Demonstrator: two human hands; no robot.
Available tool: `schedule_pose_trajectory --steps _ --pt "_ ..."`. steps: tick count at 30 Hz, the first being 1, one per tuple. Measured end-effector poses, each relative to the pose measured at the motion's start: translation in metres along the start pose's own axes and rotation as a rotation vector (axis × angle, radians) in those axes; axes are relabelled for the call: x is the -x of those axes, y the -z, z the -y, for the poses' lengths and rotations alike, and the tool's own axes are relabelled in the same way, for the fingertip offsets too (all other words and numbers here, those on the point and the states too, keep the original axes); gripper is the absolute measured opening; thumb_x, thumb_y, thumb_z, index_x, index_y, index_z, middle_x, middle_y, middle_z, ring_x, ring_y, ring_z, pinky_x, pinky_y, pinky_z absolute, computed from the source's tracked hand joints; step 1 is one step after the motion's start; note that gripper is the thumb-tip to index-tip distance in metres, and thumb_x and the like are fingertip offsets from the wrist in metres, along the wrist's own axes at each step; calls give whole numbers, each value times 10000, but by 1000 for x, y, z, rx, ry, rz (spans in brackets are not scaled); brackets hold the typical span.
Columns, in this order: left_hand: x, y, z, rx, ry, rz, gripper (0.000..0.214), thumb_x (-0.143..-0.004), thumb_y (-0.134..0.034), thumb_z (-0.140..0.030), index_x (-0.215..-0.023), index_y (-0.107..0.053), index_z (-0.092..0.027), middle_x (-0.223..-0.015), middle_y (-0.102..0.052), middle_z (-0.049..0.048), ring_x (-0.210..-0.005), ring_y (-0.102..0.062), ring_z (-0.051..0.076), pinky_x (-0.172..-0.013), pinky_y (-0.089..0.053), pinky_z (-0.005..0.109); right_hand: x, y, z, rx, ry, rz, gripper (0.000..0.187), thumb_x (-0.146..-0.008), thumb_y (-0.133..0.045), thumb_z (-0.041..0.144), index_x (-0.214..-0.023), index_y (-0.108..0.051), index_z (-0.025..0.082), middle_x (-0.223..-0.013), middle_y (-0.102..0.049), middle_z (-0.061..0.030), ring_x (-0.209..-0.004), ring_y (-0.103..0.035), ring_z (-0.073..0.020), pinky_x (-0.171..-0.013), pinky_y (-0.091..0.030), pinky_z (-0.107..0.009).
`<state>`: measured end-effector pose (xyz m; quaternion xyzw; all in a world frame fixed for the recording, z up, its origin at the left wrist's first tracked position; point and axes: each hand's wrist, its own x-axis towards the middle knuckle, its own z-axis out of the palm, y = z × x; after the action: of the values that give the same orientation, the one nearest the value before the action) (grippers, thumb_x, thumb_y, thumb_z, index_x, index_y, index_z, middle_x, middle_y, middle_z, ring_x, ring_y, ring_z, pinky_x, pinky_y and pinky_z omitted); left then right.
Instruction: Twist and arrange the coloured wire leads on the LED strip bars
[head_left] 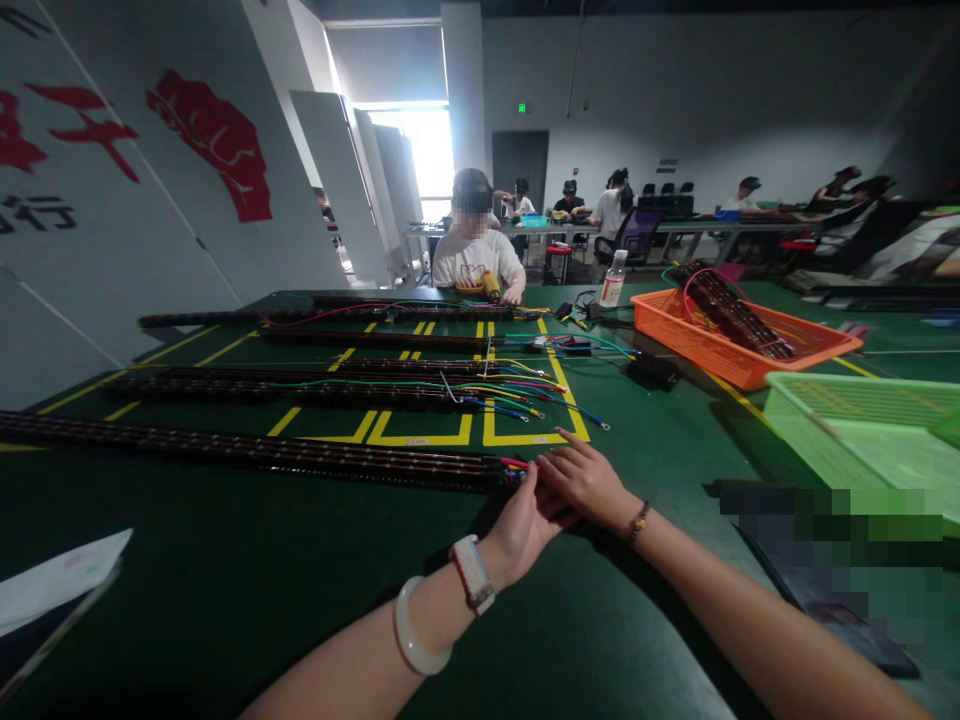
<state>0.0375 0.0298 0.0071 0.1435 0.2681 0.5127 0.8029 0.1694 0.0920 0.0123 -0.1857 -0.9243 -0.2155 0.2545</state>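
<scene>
- The near bundle (247, 447) is a long, dark, many-stranded run of brownish-black lengths, lying on the near side of the green counter (315, 590), with its right end at the two hands.
- Small pale marks dot its strands in rows, and a glossy black edge runs along its near side (it catches the light in short glints).
- At its right end, coloured wire ends (514, 465) come out; red or pink shows most clearly, with a little blue beside it.
- The left hand (517, 535), palm turned up, has its thumb against these wire ends and seems to be pinching them.
- The right hand (589, 485) reaches in from the right, its fingers bent over the same spot and one finger sticking out; whether it grips the wires or only rests against them, I cannot tell.
- Farther back, other dark bundles (375, 390) lie roughly parallel across yellow tape lines (420, 441), their loose blue, yellow, red and green leads pointing right.
- The tips of the near bundle's wires are hidden behind the fingers, so their number and fittings cannot be made out.
- Its left end is cut off by the edge of the view.
- The separate strands are hard to tell apart in the dim light, especially toward the left.
</scene>
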Motion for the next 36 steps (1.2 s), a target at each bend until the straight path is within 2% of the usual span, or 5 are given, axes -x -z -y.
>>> schedule_pose_trajectory --steps 8,15,24,29,36 --pt "-6 6 1 46 -19 -59 371 -874 -426 -501 -914 -589 -171 -958 -632 74 -1002 -563 201 -940 -386 394 3 -1 1 -1 47 81 234 -894 -449 127 -992 -661 113 -962 -692 -91 -890 -623 -197 -1025 -406 -451" --pt "-5 6 -1 20 11 -27 435 -881 -377 -527 -1003 -579 -162 -1111 -603 119 -1099 -531 222 -977 -373 392 5 0 2 -64 32 108 349 -865 -519 174 -1200 -579 99 -1219 -600 -100 -1138 -515 -230 -1051 -372 -400" --pt "-5 9 -2 6 40 54 446 -901 -337 -507 -1007 -559 -135 -1055 -609 132 -1127 -525 226 -1032 -326 421 14 6 -17 -94 -113 -46 225 -870 -553 318 -1040 -641 200 -975 -681 -51 -919 -561 -182 -927 -382 -377" --pt "-5 8 -4 -25 66 35 505 -901 -303 -528 -1030 -552 -107 -1136 -586 167 -1152 -514 240 -1040 -317 424 16 9 -22 15 -70 8 236 -883 -525 357 -749 -619 186 -741 -633 -35 -755 -517 -165 -888 -366 -360" --pt "-5 9 -4 -8 90 50 492 -896 -328 -528 -966 -572 -106 -1103 -614 163 -1158 -513 236 -1051 -301 408 14 8 -23 60 74 111 236 -922 -461 227 -741 -600 169 -717 -588 -34 -699 -467 -151 -827 -369 -325"
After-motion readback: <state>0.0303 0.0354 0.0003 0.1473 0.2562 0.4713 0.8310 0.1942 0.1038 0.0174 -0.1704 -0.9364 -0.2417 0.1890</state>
